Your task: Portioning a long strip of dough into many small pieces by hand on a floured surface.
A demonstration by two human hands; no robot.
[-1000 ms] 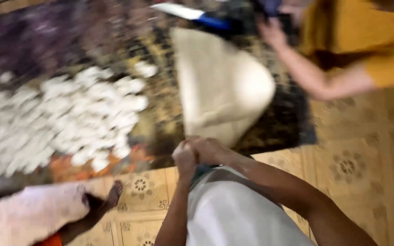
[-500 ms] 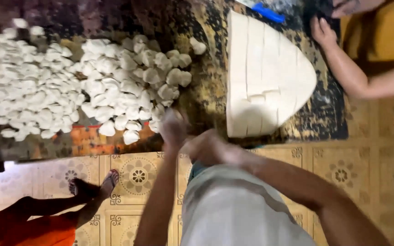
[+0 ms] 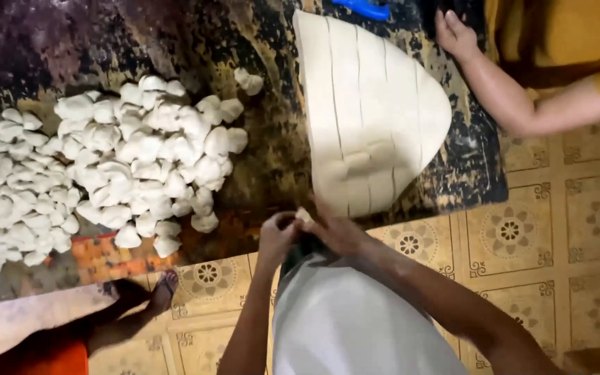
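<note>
My left hand and my right hand meet just above my lap, both pinching a small piece of pale dough between their fingers. Right beyond them lies a rolled dough sheet, cut into long strips, on a dark patterned mat. To the left spreads a large pile of shaped dough pieces, with more of them further left.
Another person in a yellow top sits at the upper right, a hand resting by the mat's edge. A blue-handled tool lies at the top. Someone's foot rests on the yellow tiled floor at lower left.
The view has shifted and sharpened, bringing the pile and dough sheet closer. My hands stay joined near the sheet's near edge, now holding a small dough piece.
</note>
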